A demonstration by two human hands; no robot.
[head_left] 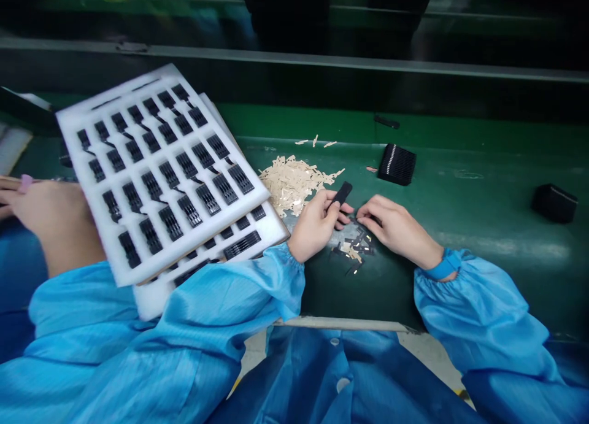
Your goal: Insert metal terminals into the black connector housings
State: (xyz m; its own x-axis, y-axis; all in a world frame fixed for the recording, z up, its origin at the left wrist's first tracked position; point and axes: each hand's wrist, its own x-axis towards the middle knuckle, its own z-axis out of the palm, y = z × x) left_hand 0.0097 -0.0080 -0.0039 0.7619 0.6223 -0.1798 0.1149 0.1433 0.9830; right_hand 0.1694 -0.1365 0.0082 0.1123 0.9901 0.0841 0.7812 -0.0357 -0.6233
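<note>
**Electronics assembly workshop, production-line station.** Sleeves of a blue anti-static smock (221, 301) are seen at a long green tabletop (483, 166) bordered by a metal rail (322, 60). A white foam tray (184, 240) is shown loaded with rows of small black components (171, 223). A heap of tan strips (288, 185) and a stack of black parts (396, 164) are laid on the tabletop.

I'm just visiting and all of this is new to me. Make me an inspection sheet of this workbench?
Surface: green work surface.
Job's things: small black strip; loose black pieces among tan scraps.
Clutter: heap of beige strips.
Hands: left hand pinches the strip; right hand sits at the loose pieces.
Cables: nothing seen.
Surroundings: overlapping white foam trays of black parts; black stack of parts; black block; co-worker's hand at far left.
</note>
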